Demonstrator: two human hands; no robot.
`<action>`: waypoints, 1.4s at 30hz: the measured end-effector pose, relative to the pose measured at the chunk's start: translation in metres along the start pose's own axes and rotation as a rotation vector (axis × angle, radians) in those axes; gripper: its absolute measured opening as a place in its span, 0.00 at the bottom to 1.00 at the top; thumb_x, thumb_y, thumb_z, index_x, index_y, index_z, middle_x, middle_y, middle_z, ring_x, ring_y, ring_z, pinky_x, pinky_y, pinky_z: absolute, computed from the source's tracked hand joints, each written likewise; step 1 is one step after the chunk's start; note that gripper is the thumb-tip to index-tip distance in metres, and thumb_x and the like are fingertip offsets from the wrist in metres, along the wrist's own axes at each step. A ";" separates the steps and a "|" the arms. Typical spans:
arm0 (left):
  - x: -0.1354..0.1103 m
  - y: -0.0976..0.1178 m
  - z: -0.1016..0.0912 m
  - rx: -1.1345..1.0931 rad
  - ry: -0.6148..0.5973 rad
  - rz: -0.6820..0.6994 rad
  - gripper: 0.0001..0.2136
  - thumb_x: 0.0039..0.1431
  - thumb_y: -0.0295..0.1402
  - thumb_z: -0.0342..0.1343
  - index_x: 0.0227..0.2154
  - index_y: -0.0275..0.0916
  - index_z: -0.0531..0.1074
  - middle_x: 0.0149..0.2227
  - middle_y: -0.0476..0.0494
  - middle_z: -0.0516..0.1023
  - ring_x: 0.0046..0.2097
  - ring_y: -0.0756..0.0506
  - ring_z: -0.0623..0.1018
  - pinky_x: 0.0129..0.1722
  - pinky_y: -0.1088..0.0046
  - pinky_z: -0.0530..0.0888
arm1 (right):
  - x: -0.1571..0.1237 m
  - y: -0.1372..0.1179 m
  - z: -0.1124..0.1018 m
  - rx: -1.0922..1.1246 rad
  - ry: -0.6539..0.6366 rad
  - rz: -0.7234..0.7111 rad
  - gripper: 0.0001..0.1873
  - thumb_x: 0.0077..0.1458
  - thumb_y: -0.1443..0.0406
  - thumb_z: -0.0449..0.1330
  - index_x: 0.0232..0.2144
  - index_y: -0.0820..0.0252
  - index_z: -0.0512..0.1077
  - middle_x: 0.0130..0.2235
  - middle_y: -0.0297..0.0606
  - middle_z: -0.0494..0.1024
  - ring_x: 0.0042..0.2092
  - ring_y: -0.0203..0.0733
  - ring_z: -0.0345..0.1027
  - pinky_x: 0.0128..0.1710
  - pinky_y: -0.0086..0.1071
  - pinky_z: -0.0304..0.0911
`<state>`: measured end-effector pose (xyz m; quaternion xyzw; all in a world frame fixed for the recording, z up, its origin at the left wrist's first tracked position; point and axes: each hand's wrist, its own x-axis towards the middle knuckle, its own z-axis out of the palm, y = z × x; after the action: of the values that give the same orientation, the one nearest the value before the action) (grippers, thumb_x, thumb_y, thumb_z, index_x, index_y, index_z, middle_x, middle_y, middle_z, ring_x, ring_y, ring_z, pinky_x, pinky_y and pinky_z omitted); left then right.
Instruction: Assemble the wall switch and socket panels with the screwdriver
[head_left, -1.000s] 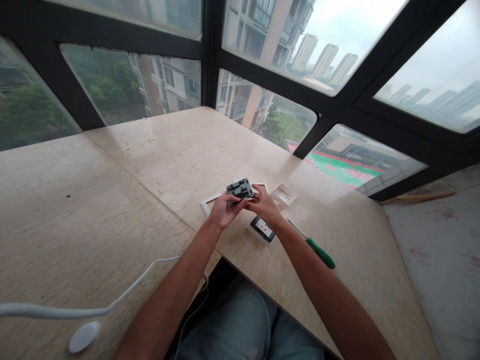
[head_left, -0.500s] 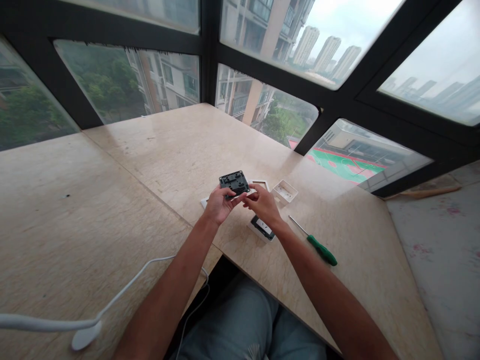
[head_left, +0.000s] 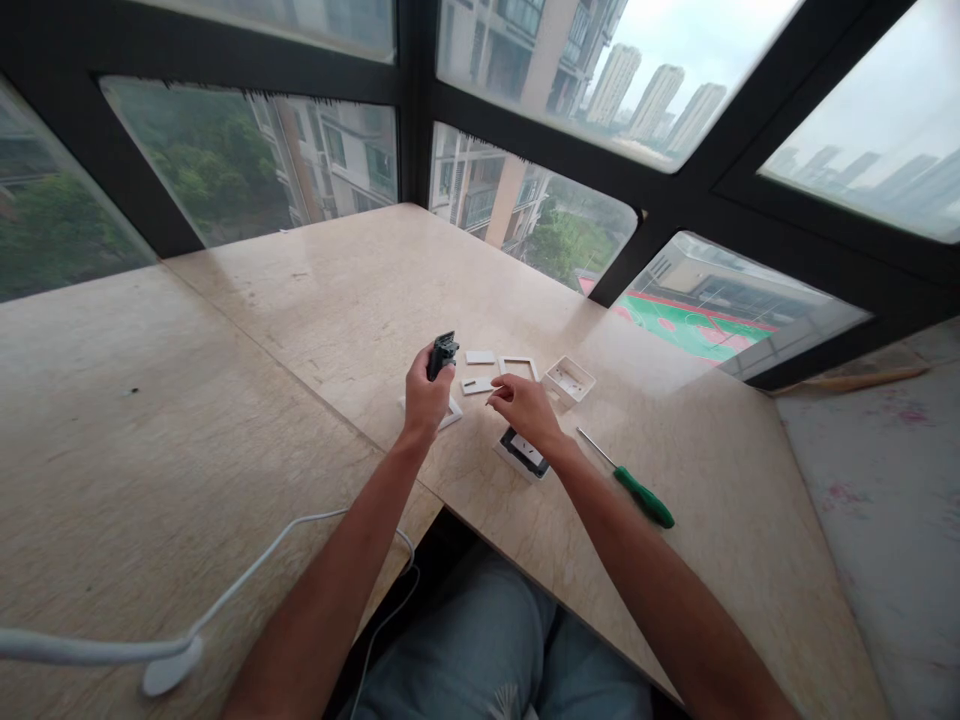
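Observation:
My left hand (head_left: 426, 398) is closed round a dark grey plastic socket module (head_left: 442, 353), held edge-on above the marble sill (head_left: 315, 300). My right hand (head_left: 525, 408) hovers just right of it with thumb and fingers pinched together; whether anything small is between them I cannot make out. Under my right wrist lies a white socket body with a dark face (head_left: 523, 454). Beyond the hands lie small white plates (head_left: 479, 357), a white frame (head_left: 518, 367) and a white back box (head_left: 568, 381). Part of another white frame (head_left: 452, 412) shows below my left hand.
A green-handled screwdriver (head_left: 636, 490) lies to the right of my right forearm. A white cable (head_left: 247, 580) with a flat oval end (head_left: 171, 665) runs over the sill at the left. Dark-framed windows enclose the corner. My knees in jeans (head_left: 495, 650) are below the sill edge.
The left hand has turned the grey module from flat to edge-on and drawn it left. The right hand has let go of it and pulled slightly away, uncovering the white plates behind.

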<state>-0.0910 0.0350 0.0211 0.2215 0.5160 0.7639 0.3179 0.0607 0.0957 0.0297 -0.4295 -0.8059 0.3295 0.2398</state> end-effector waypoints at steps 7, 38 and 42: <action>-0.006 -0.003 -0.004 0.270 -0.093 0.160 0.21 0.44 0.15 0.57 0.39 0.42 0.79 0.49 0.42 0.79 0.57 0.39 0.74 0.64 0.61 0.63 | 0.001 0.006 -0.006 0.210 0.034 0.000 0.14 0.50 0.69 0.62 0.42 0.60 0.75 0.39 0.41 0.83 0.43 0.43 0.79 0.47 0.39 0.73; 0.004 -0.037 -0.021 1.101 -0.185 0.416 0.24 0.52 0.20 0.50 0.53 0.32 0.71 0.66 0.26 0.62 0.70 0.28 0.51 0.65 0.40 0.53 | -0.027 0.115 -0.078 -0.127 0.260 0.256 0.27 0.42 0.66 0.64 0.48 0.60 0.74 0.54 0.48 0.75 0.59 0.57 0.66 0.61 0.53 0.57; 0.004 -0.032 -0.021 1.202 -0.130 0.355 0.22 0.56 0.22 0.49 0.54 0.30 0.71 0.66 0.22 0.60 0.70 0.26 0.52 0.64 0.38 0.54 | -0.030 0.108 -0.060 -0.171 0.184 0.206 0.28 0.43 0.68 0.62 0.50 0.61 0.73 0.58 0.48 0.72 0.62 0.56 0.63 0.64 0.52 0.53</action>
<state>-0.1001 0.0324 -0.0161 0.4898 0.7903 0.3664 0.0367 0.1742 0.1348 -0.0130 -0.5569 -0.7575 0.2416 0.2401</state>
